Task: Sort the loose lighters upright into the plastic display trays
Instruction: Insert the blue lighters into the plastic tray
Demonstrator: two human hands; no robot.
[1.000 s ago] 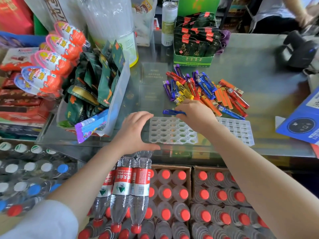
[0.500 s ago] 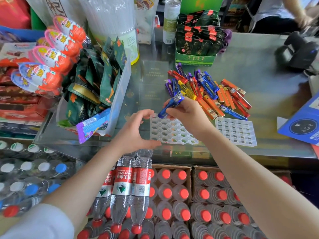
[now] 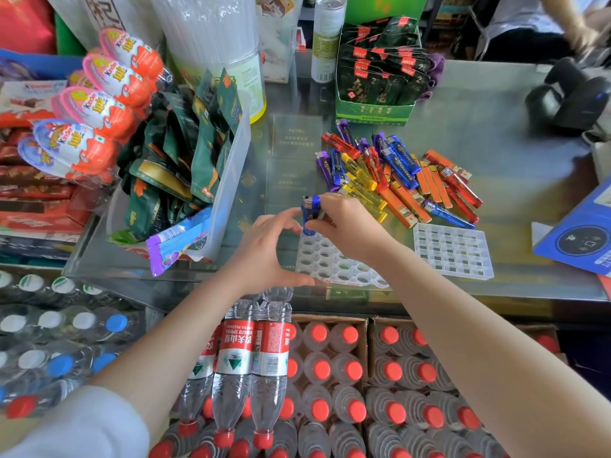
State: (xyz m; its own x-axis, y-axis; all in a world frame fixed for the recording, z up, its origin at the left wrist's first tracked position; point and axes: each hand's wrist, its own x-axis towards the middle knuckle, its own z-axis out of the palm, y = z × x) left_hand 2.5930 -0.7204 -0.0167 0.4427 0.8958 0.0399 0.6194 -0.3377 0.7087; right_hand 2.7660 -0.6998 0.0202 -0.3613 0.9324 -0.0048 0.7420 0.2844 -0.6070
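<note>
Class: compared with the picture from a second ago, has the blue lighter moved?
Yes. The blue lighter, which lay flat beside the loose pile, now stands upright in the right hand, at the far left corner of the round-holed tray.

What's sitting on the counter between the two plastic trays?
Nothing: in the head view, only bare counter separates the tray with round holes from the tray with square slots. The lighter pile lies behind them.
</note>
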